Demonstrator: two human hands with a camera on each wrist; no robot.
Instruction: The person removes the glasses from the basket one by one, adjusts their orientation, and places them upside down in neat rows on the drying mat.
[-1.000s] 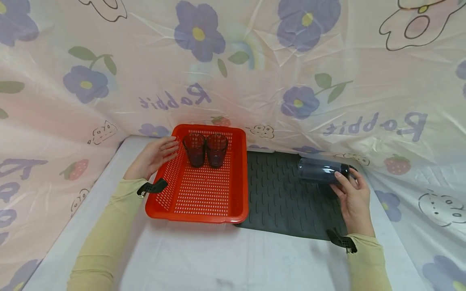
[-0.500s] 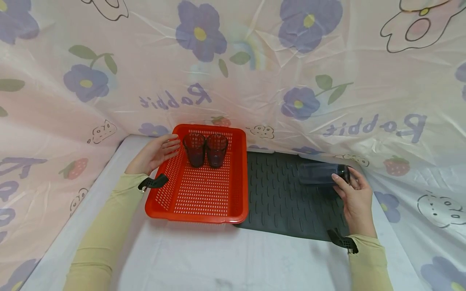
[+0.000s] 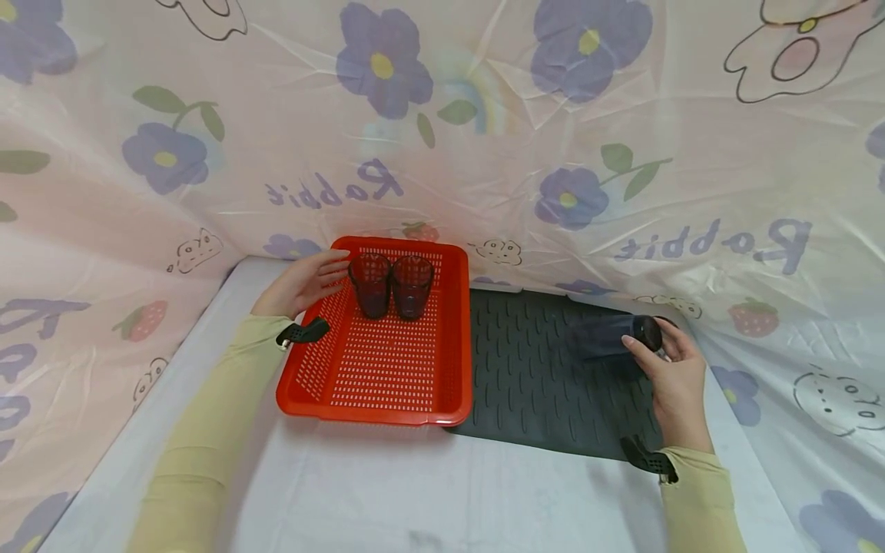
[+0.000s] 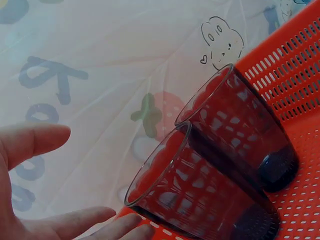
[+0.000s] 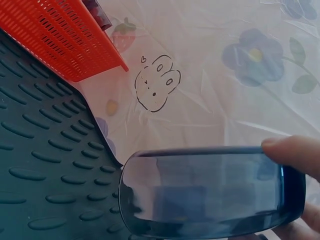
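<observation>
My right hand (image 3: 677, 384) holds a blue-tinted drinking glass (image 3: 604, 338) by its thick base, thumb on the near side. The glass lies sideways above the dark ridged mat (image 3: 518, 369), its mouth pointing left; in the right wrist view the tumbler (image 5: 200, 192) looks bare inside. A dark patch under it is too dim to make out. My left hand (image 3: 304, 284) is over the left rim of the red basket (image 3: 462, 346), fingers extended and holding nothing. Close to those fingertips, a left glass (image 3: 371, 288) and a right glass (image 3: 412, 288) stand upright, side by side, at the basket's back.
White cloth (image 3: 415, 491) covers the table in front of the basket and mat. A patterned curtain (image 3: 442, 177) rises right behind them and along both sides. The basket's right wall adjoins the mat's left part.
The glass in my right hand has turned, its base now facing more toward the head camera and its body slightly lower. My left hand has shifted a little right, toward the standing glasses.
</observation>
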